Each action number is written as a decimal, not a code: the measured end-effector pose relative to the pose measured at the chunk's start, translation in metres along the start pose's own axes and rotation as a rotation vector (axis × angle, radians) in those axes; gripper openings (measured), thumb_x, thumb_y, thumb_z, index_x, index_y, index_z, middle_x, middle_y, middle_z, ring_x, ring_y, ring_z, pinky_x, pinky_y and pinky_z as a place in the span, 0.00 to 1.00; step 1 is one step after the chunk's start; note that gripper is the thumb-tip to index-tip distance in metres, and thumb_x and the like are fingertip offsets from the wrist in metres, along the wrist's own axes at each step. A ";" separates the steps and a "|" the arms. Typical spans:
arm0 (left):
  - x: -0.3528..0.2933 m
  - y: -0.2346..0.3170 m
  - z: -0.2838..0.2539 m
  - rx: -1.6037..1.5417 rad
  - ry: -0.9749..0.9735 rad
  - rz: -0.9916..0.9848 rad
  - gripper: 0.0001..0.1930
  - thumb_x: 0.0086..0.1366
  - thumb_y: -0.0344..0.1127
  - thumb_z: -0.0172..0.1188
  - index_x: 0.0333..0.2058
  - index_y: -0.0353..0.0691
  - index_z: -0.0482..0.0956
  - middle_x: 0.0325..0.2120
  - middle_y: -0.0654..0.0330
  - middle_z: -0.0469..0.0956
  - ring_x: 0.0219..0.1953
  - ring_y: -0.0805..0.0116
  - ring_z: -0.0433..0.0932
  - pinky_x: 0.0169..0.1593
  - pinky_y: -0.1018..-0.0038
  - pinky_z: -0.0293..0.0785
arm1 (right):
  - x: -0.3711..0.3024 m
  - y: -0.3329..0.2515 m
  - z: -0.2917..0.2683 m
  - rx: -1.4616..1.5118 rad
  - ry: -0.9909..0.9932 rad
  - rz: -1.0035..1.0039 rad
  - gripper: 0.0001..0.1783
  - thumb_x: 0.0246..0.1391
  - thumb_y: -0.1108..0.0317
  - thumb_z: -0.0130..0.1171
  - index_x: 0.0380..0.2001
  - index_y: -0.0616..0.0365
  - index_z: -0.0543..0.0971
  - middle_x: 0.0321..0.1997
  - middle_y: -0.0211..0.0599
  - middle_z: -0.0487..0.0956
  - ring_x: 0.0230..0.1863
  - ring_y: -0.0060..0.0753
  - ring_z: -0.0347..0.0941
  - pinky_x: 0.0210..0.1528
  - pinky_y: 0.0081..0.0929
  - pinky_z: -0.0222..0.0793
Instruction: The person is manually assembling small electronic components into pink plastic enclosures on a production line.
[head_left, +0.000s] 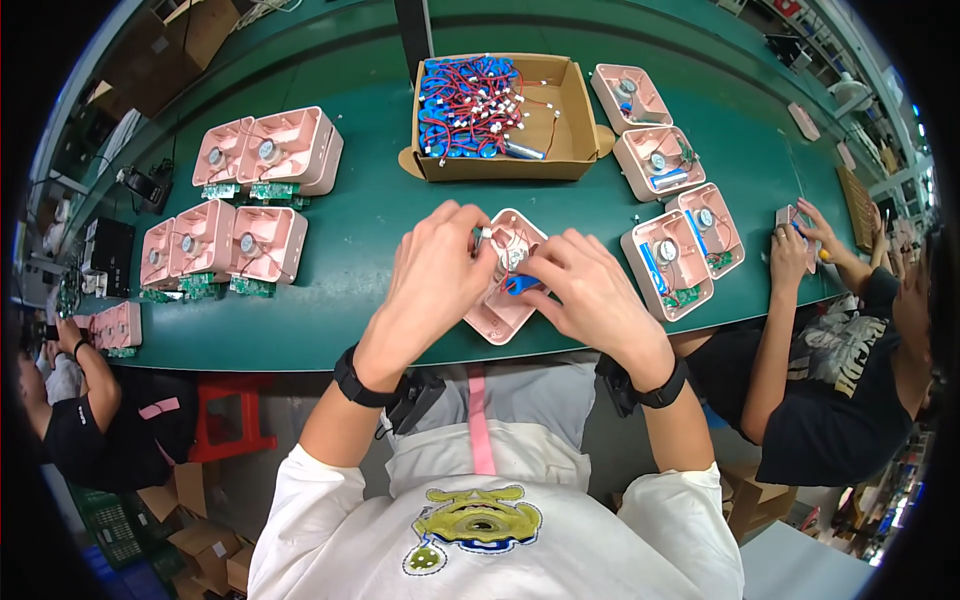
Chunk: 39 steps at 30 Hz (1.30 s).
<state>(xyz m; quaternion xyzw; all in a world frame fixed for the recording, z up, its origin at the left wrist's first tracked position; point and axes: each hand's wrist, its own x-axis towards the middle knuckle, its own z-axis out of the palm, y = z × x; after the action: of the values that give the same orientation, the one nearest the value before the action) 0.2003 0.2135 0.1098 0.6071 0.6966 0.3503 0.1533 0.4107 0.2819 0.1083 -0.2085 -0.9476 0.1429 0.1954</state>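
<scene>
In front of me a pink plastic housing lies open on the bench, with a round metal speaker and wires inside. My left hand is over its left side, thumb and forefinger pinched on a small white wire connector. My right hand reaches in from the right, its fingers closed around a blue cylindrical battery tilted over the housing. The fingers partly hide the battery and the wires.
Beyond the housing stands a cardboard box of blue batteries with red and black leads. Pink housings with green circuit boards stand in rows at left; others with batteries sit at right. Co-workers are at both sides; one person's hands work at the right.
</scene>
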 end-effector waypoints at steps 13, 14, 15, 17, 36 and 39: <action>-0.036 -0.007 0.027 -0.203 0.186 0.010 0.07 0.59 0.24 0.65 0.37 0.32 0.80 0.30 0.54 0.74 0.25 0.64 0.74 0.30 0.68 0.74 | 0.049 0.016 -0.010 0.255 0.222 -0.086 0.15 0.56 0.70 0.70 0.45 0.62 0.81 0.43 0.42 0.83 0.42 0.48 0.82 0.44 0.40 0.78; -0.035 -0.010 0.027 -0.203 0.188 0.004 0.07 0.58 0.24 0.65 0.36 0.32 0.79 0.32 0.55 0.74 0.25 0.66 0.73 0.30 0.69 0.74 | 0.054 0.019 -0.008 0.254 0.229 -0.084 0.15 0.56 0.70 0.70 0.45 0.62 0.81 0.43 0.42 0.83 0.42 0.48 0.82 0.44 0.40 0.78; -0.035 -0.012 0.028 -0.203 0.183 0.008 0.07 0.58 0.24 0.65 0.36 0.32 0.79 0.32 0.55 0.74 0.25 0.66 0.73 0.30 0.69 0.74 | 0.056 0.023 -0.005 0.237 0.123 -0.075 0.15 0.57 0.70 0.70 0.46 0.61 0.81 0.42 0.43 0.83 0.43 0.49 0.82 0.44 0.41 0.78; -0.032 -0.017 0.028 -0.241 0.200 0.025 0.07 0.57 0.24 0.65 0.36 0.32 0.79 0.38 0.54 0.74 0.26 0.67 0.73 0.30 0.71 0.73 | 0.057 0.026 0.000 0.204 -0.091 -0.057 0.15 0.59 0.68 0.69 0.47 0.61 0.81 0.42 0.44 0.83 0.43 0.51 0.82 0.44 0.44 0.77; -0.046 -0.051 0.028 -0.250 0.186 -0.004 0.10 0.55 0.25 0.66 0.35 0.33 0.77 0.43 0.52 0.78 0.42 0.54 0.81 0.46 0.64 0.78 | 0.042 0.000 0.018 -0.216 -0.042 -0.176 0.17 0.54 0.68 0.67 0.48 0.52 0.87 0.40 0.35 0.78 0.43 0.37 0.81 0.45 0.40 0.77; -0.047 -0.057 0.032 -0.327 0.167 -0.038 0.10 0.55 0.25 0.66 0.36 0.33 0.78 0.44 0.51 0.79 0.43 0.53 0.81 0.47 0.63 0.78 | 0.041 0.001 0.019 -0.213 -0.043 -0.166 0.17 0.52 0.68 0.67 0.48 0.51 0.87 0.39 0.35 0.79 0.42 0.38 0.81 0.45 0.40 0.78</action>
<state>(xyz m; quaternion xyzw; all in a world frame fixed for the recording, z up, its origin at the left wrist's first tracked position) 0.1888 0.1772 0.0384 0.5295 0.6519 0.5052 0.1984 0.3688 0.2979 0.1040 -0.1456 -0.9754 0.0293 0.1631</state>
